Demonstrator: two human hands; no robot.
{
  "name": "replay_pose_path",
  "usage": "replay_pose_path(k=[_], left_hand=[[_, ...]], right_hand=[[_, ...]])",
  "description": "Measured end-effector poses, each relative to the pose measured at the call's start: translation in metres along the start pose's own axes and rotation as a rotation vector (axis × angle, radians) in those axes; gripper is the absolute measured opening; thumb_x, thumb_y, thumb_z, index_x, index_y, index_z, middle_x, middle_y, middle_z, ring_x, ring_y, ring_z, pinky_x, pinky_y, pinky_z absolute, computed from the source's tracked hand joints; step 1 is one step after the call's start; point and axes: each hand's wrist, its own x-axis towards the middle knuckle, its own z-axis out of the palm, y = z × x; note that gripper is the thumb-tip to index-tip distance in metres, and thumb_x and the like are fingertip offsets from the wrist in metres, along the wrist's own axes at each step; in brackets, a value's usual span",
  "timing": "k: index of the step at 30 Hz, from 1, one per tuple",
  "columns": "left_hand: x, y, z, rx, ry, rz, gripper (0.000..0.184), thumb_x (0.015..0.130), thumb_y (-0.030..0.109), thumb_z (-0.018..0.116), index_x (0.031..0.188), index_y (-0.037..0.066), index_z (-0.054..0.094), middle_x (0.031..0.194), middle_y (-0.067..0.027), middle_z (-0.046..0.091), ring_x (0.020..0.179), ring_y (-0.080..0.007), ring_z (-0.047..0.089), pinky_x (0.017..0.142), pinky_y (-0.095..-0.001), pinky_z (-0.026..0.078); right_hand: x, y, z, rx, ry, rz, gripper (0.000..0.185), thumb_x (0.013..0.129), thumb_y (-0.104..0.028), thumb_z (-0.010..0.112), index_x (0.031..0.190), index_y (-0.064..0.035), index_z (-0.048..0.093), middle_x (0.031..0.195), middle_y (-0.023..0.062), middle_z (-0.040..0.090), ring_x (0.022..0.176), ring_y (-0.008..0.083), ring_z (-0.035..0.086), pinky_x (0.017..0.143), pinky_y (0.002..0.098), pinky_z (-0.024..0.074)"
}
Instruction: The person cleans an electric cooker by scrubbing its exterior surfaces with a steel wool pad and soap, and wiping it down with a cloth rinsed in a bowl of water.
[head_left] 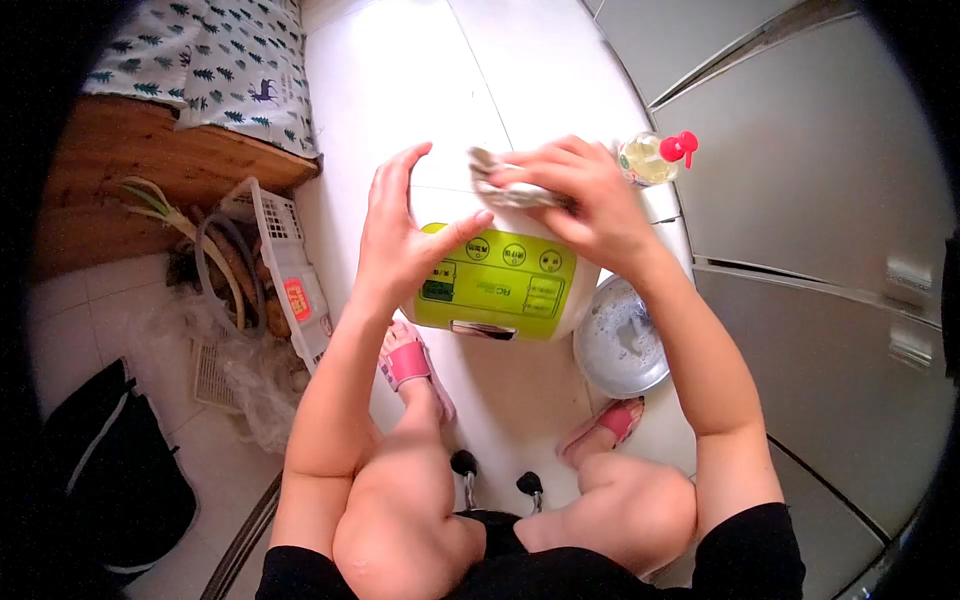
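Observation:
A white rice cooker (590, 262) with a bright green control panel (495, 285) is in front of me, between my knees and the far floor. My left hand (408, 228) grips its left side, thumb over the top edge of the panel and fingers stretched along the side. A crumpled greyish cloth (500, 185) is bunched in my right hand (580, 200), pressed against the white top of the cooker. Slight blur covers the cloth and fingers. The cooker's underside is hidden.
A metal basin (622, 338) with sudsy water sits right of the cooker. Beyond it stands a clear bottle with a red pump (650, 160). Grey cabinet doors (800, 180) line the right. A white crate (285, 240) with vegetables and a wooden unit (100, 190) are at left.

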Motion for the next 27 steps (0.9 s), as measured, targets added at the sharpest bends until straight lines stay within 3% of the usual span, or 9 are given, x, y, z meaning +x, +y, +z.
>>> replay_pose_path(k=[7,8,11,12,15,16,20,25,27], left_hand=[[0.047,0.023,0.002,0.025,-0.427,0.137,0.086,0.07,0.052,0.083,0.144,0.02,0.053,0.142,-0.0157,0.044,0.133,-0.0318,0.045,0.111,-0.0421,0.039],[0.046,0.039,0.001,0.154,-0.441,0.096,0.07,0.082,0.05,0.074,0.143,0.02,0.055,0.139,-0.0147,0.049,0.133,-0.0326,0.045,0.11,-0.0433,0.04],[0.026,0.04,0.024,0.41,-0.181,0.224,0.048,0.093,0.047,0.063,0.132,0.018,0.062,0.135,-0.0145,0.054,0.13,-0.0327,0.047,0.109,-0.0426,0.04],[0.015,0.047,0.031,0.378,-0.138,0.21,0.035,0.102,0.034,0.051,0.131,0.019,0.062,0.136,-0.013,0.054,0.133,-0.0338,0.045,0.116,-0.049,0.031],[-0.005,0.059,0.049,0.351,-0.092,0.169,0.033,0.103,0.029,0.047,0.132,0.02,0.06,0.138,-0.0108,0.053,0.137,-0.034,0.041,0.117,-0.0591,0.02],[-0.008,0.062,0.054,0.326,-0.087,0.147,0.033,0.103,0.026,0.042,0.132,0.02,0.059,0.139,-0.0086,0.053,0.139,-0.0331,0.039,0.116,-0.0664,0.013],[-0.01,0.074,0.065,0.32,-0.067,0.101,0.033,0.102,0.026,0.041,0.128,0.021,0.061,0.137,-0.0068,0.055,0.138,-0.0309,0.04,0.116,-0.0653,0.014],[-0.01,0.073,0.064,0.325,-0.065,0.14,0.033,0.101,0.026,0.042,0.126,0.021,0.062,0.135,-0.0041,0.056,0.134,-0.0293,0.042,0.116,-0.0648,0.016],[-0.01,0.073,0.065,0.333,-0.05,0.147,0.032,0.101,0.026,0.042,0.125,0.022,0.062,0.133,-0.0037,0.057,0.133,-0.0286,0.043,0.116,-0.0652,0.017]], right_hand=[[-0.104,-0.018,-0.008,0.382,0.142,0.273,0.036,0.077,-0.003,0.069,0.11,-0.0139,0.075,0.129,0.0066,0.067,0.113,0.0235,0.055,0.103,0.0375,0.0393],[-0.115,-0.02,-0.009,0.398,0.122,0.25,0.039,0.077,-0.002,0.069,0.115,-0.0127,0.072,0.13,0.0081,0.065,0.114,0.0247,0.055,0.103,0.0384,0.0396],[-0.147,-0.031,0.009,0.615,0.239,0.313,0.051,0.077,-0.002,0.07,0.126,-0.0105,0.06,0.129,0.0121,0.058,0.114,0.0287,0.054,0.103,0.0397,0.0403],[-0.153,-0.035,0.017,0.717,0.306,0.354,0.055,0.077,-0.002,0.071,0.129,-0.01,0.056,0.128,0.0133,0.056,0.114,0.03,0.054,0.102,0.0399,0.0405],[-0.156,-0.047,0.017,0.487,0.219,0.279,0.061,0.079,-0.004,0.072,0.134,-0.0099,0.047,0.124,0.0157,0.05,0.111,0.033,0.055,0.098,0.0394,0.0437],[-0.151,-0.056,0.017,0.362,0.264,0.27,0.049,0.08,-0.01,0.074,0.125,-0.0103,0.055,0.117,0.0144,0.054,0.101,0.0319,0.059,0.088,0.0386,0.0494],[-0.144,-0.059,0.024,0.232,0.293,0.256,0.024,0.082,-0.014,0.075,0.102,-0.0102,0.064,0.097,0.0103,0.059,0.084,0.0304,0.062,0.072,0.0419,0.0521],[-0.093,-0.025,0.019,0.113,0.445,0.214,0.017,0.083,-0.001,0.071,0.098,-0.0048,0.064,0.09,0.0111,0.06,0.081,0.0247,0.062,0.07,0.0337,0.0502],[-0.075,-0.025,0.019,0.166,0.494,0.261,0.016,0.083,-0.005,0.069,0.097,-0.0061,0.062,0.091,0.0128,0.059,0.084,0.0309,0.061,0.072,0.0397,0.05]])
